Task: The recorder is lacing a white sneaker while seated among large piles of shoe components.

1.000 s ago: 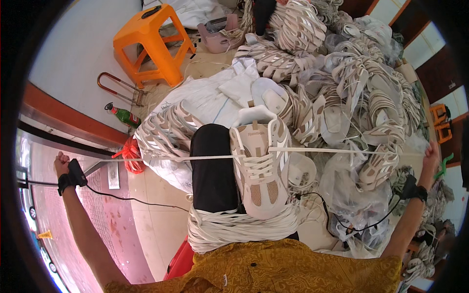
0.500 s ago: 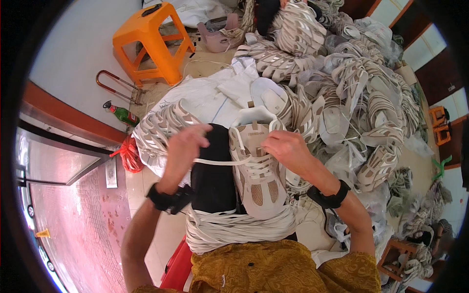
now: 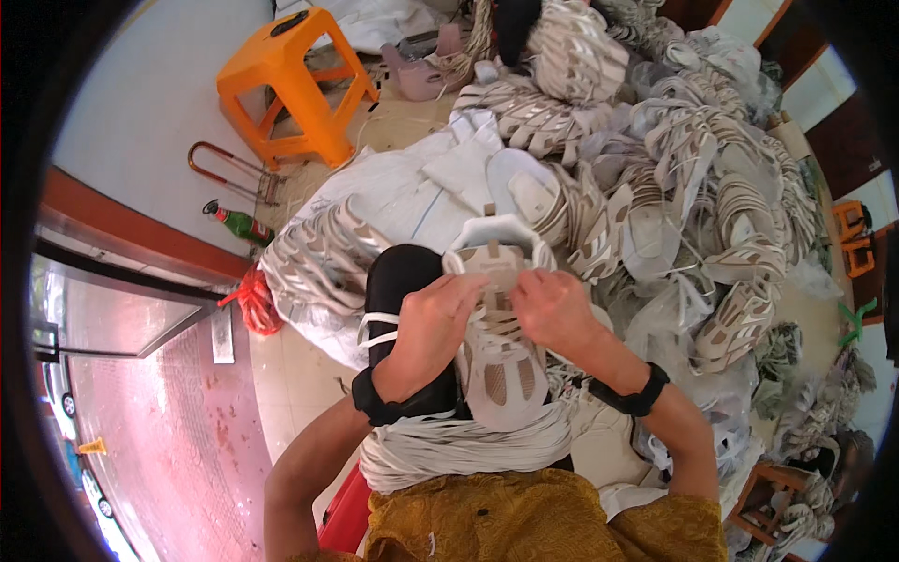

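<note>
A beige and white shoe upper (image 3: 503, 379) lies across my lap, its toe toward me and its collar away. White lace runs in rows over its throat. My left hand (image 3: 435, 323) is at the left eyelet edge, fingertips pinched together, with a loop of white shoelace (image 3: 379, 323) trailing out to its left. Opposite it, my right hand (image 3: 552, 304) pinches at the right eyelet edge; what its fingertips hold is hidden. Under my left hand is a black pad (image 3: 398, 267). A thick bundle of white laces (image 3: 468, 445) rests across my lap, nearest my body.
Stacks of shoe uppers (image 3: 716, 201) are heaped at the right and far side. Another stack (image 3: 328, 248) sits on a white sack (image 3: 412, 192). An orange stool (image 3: 290, 84), a green bottle (image 3: 242, 225) and a red plastic bag (image 3: 255, 300) stand at the left.
My left hand has come right and down from beside the pad onto the shoe upper's left edge. The lace that stretched leftward now hangs in a loop. My right hand has shifted slightly down.
</note>
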`<state>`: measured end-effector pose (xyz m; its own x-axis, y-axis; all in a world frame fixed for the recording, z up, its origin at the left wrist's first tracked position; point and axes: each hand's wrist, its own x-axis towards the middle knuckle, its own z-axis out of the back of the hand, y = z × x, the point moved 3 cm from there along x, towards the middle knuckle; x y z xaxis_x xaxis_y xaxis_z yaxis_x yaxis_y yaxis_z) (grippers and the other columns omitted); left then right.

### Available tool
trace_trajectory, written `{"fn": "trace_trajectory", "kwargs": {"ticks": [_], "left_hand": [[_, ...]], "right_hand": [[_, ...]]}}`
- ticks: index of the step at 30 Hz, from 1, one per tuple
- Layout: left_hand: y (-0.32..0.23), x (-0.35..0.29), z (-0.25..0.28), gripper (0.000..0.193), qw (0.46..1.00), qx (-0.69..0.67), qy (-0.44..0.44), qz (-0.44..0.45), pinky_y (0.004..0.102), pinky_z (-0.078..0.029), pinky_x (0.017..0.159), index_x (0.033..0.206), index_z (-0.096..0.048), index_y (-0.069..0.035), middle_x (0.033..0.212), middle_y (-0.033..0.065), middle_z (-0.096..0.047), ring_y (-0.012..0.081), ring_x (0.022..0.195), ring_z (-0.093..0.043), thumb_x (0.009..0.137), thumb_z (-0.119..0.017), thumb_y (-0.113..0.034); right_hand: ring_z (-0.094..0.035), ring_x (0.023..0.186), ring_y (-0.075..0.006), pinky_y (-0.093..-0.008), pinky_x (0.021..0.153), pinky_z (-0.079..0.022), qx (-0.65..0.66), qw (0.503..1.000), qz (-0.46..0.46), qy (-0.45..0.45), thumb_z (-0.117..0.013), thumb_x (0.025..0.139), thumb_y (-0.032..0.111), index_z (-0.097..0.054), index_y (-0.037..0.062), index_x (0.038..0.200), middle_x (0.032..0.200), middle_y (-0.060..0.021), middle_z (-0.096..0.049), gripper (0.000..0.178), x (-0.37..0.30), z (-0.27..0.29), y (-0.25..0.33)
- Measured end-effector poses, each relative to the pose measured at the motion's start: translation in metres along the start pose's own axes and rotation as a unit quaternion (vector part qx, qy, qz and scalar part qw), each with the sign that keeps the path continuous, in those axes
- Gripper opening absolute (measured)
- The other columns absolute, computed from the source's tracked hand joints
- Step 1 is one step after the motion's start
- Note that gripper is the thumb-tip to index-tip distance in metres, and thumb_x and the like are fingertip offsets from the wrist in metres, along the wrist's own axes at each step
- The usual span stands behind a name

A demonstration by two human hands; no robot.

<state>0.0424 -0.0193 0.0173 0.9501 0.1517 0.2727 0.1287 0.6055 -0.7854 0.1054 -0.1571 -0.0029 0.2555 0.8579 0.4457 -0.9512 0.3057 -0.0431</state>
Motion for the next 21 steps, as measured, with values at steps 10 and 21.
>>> {"fn": "trace_trajectory", "kwargs": {"ticks": [10, 21], "left_hand": [[0.002, 0.001, 0.004, 0.01, 0.99, -0.04, 0.045, 0.124, 0.0267, -0.046, 0.059, 0.085, -0.062, -0.001, 0.076, 0.012, -0.061, 0.0198, 0.065, -0.059, 0.076, -0.058, -0.006], [0.003, 0.018, -0.006, 0.007, 0.992, -0.066, 0.035, 0.1, 0.0255, -0.043, 0.051, 0.081, -0.058, 0.001, 0.069, 0.0114, -0.057, 0.0166, 0.054, -0.054, 0.075, -0.056, -0.002]], "right_hand": [[-0.054, 0.057, -0.021, -0.0338, 0.046, -0.044, 0.14, 0.989, 0.027, 0.033, -0.056, 0.062, 0.012, -0.052, 0.0057, 0.059, 0.064, -0.0062, -0.048, 0.008, 0.001, -0.012, -0.015], [-0.057, 0.062, -0.0211, -0.0315, 0.055, -0.046, 0.252, 0.957, -0.142, 0.023, -0.062, 0.061, 0.007, -0.061, 0.006, 0.07, 0.07, -0.0041, -0.057, 0.009, -0.004, -0.005, -0.02]]}}
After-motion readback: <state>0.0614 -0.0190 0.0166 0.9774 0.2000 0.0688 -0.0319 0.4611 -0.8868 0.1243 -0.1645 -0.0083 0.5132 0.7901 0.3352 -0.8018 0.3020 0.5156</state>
